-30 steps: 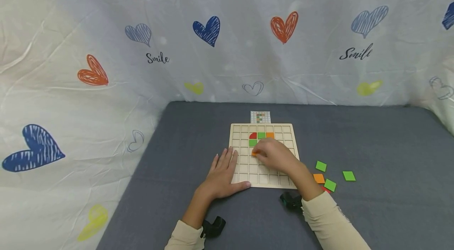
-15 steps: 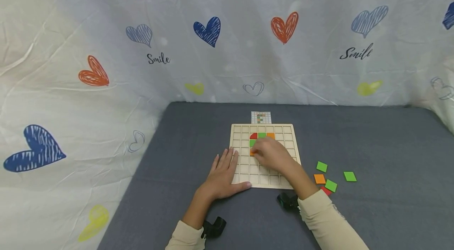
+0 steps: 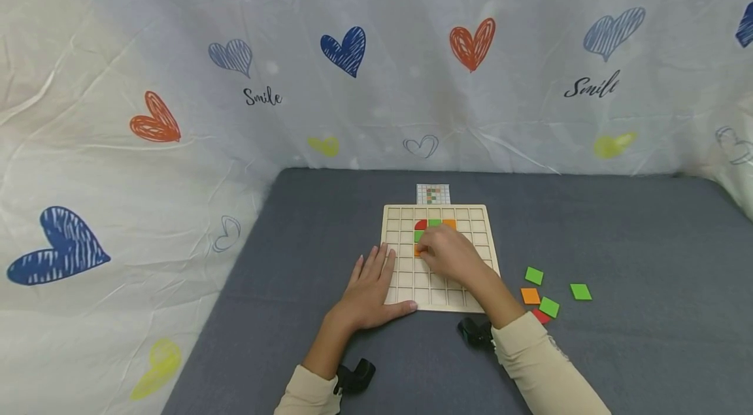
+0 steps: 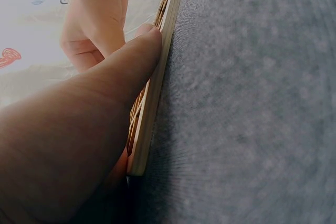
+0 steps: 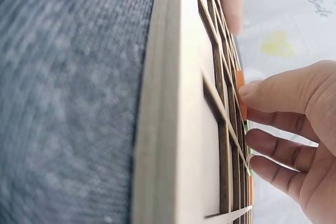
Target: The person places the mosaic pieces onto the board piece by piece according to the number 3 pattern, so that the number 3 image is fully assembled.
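A wooden grid board (image 3: 406, 281) lies on the grey cloth. My left hand (image 3: 367, 294) rests along its left side with fingers straight, its thumb on the near edge. With thumb and fingertips, my right hand (image 3: 451, 257) pinches an orange square tile (image 5: 240, 80) at a cell near the board's middle. Just beyond that tile sits a green tile (image 3: 419, 236), and past it a red rounded tile (image 3: 420, 225). Beside the red one are another green tile (image 3: 435, 223) and an orange tile (image 3: 450, 223). The right hand hides some cells.
Right of the board lie several loose tiles: a green tile (image 3: 534, 276), an orange tile (image 3: 530, 296), a green tile (image 3: 550, 307) partly over a red tile (image 3: 539, 316), and a green tile (image 3: 580, 291). A printed pattern card (image 3: 433, 194) touches the board's far edge.
My right hand has shifted slightly left, and the orange tile in it has moved a little away from me, up against the green tile's cell. The left hand stays in place.
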{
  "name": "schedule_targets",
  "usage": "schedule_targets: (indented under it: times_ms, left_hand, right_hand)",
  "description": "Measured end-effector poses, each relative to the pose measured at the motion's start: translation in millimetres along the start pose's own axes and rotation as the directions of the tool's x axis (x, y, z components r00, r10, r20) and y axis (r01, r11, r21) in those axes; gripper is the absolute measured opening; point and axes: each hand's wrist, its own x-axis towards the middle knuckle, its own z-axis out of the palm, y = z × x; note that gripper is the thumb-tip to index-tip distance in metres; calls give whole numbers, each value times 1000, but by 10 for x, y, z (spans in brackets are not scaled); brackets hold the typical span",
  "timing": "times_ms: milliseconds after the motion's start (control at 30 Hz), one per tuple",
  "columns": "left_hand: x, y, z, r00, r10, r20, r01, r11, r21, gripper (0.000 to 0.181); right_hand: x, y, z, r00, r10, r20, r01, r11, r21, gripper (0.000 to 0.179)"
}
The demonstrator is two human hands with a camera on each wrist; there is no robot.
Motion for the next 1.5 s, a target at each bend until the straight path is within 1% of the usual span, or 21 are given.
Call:
schedule_targets:
  times_ms: [200, 600, 767, 933, 1067, 1233, 1400, 1500]
  left_hand:
    - [-11, 9, -3, 1000, -4, 7, 4, 1000, 2, 109]
    - [-8, 11, -7, 1000, 0, -5, 0, 1000, 4, 108]
    - [-6, 8, -1, 1000, -1, -4, 1, 1000, 7, 108]
    - [-3, 7, -4, 1000, -5, 3, 5, 1000, 5, 108]
    - [1, 4, 0, 1000, -4, 0, 4, 1000, 9, 108]
    - [-1, 6, -5, 1000, -3, -6, 3, 1000, 12, 109]
    - [-4, 14, -6, 1000, -6, -4, 6, 1000, 12, 109]
    - [-4, 22, -5, 1000, -7, -4, 7, 1000, 16, 109]
  right_hand:
    - [-10, -6, 9, 1000, 16, -3, -16, 1000, -3, 11]
    - [-13, -26, 9, 999, 39, -12, -39, 999, -4, 11]
    - [-21, -32, 16, 999, 28, -19, -28, 999, -26, 11]
    - [-61, -88, 2, 1000, 25, -16, -26, 999, -47, 11]
    - [-123, -131, -21, 1000, 23, -2, -23, 999, -47, 12]
    - [-243, -139, -90, 998, -1, 66, 4, 999, -46, 14]
    - [-425, -106, -159, 990, -19, 141, 23, 999, -29, 12]
    - [-562, -70, -202, 988, -37, 150, 40, 999, -17, 18]
